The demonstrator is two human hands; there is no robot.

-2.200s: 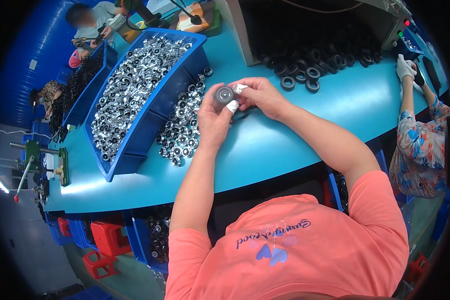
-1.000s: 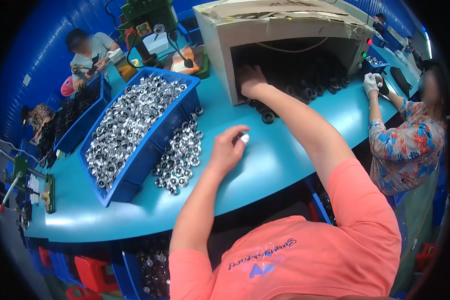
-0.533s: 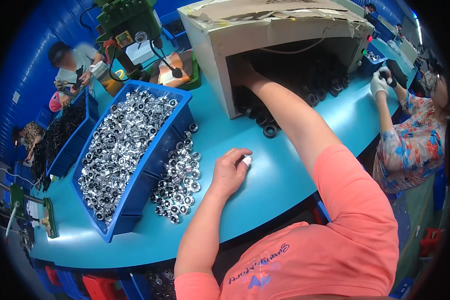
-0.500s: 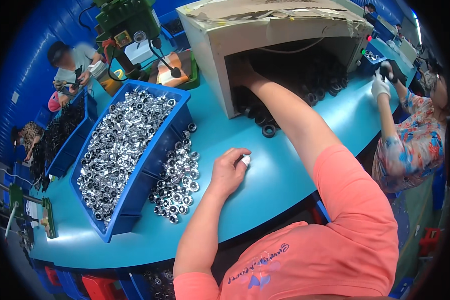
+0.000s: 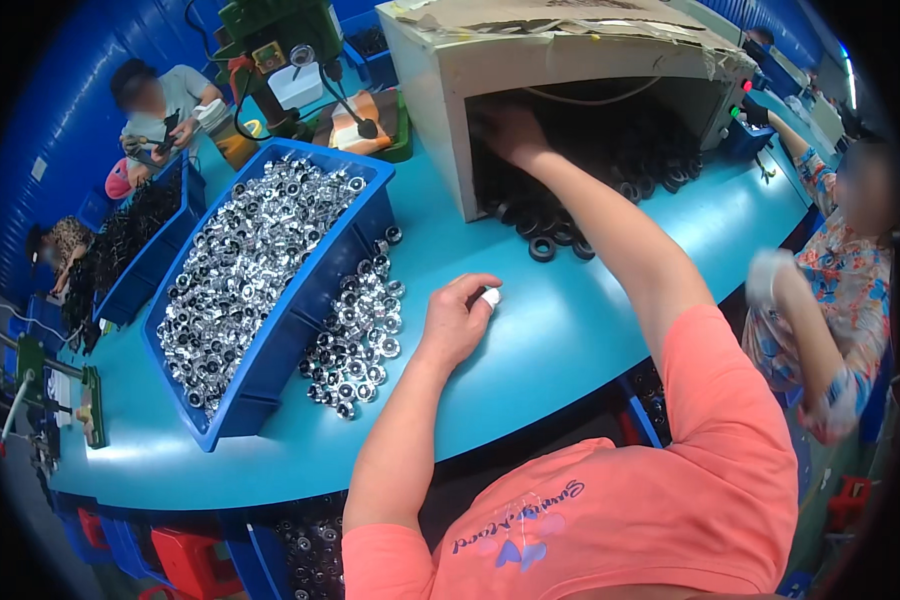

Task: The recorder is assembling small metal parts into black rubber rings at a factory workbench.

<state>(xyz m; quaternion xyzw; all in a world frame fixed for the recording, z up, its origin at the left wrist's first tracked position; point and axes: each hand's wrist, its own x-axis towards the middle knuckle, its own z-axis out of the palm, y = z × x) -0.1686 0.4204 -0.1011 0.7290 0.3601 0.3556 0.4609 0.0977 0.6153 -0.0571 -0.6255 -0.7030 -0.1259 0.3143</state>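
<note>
My left hand [image 5: 454, 322] rests on the turquoise table, its fingers loosely bent and a white cover on the thumb tip. A small gap shows between thumb and index finger, and nothing is visible in it. Just left of it lies a loose heap of shiny silver ring-like parts with dark centres [image 5: 358, 345]. My right hand [image 5: 515, 135] reaches into the open-fronted cream box [image 5: 448, 120], near its left inner wall. Shadow hides its fingertips, so I cannot see what it touches. Black rings [image 5: 542, 248] lie piled in the box and spill out its front.
A blue bin [image 5: 270, 400] full of silver parts stands to the left. Behind it is a green machine [image 5: 275, 60] with a tray beside it. A co-worker in a patterned top [image 5: 820, 300] sits at right; another person [image 5: 165, 110] works at far left near a bin of black pieces [image 5: 145, 245].
My right hand stays inside the box and shows a little more. The left hand keeps its pose. The co-worker at right has drawn a gloved hand back from the table. The view has shifted slightly.
</note>
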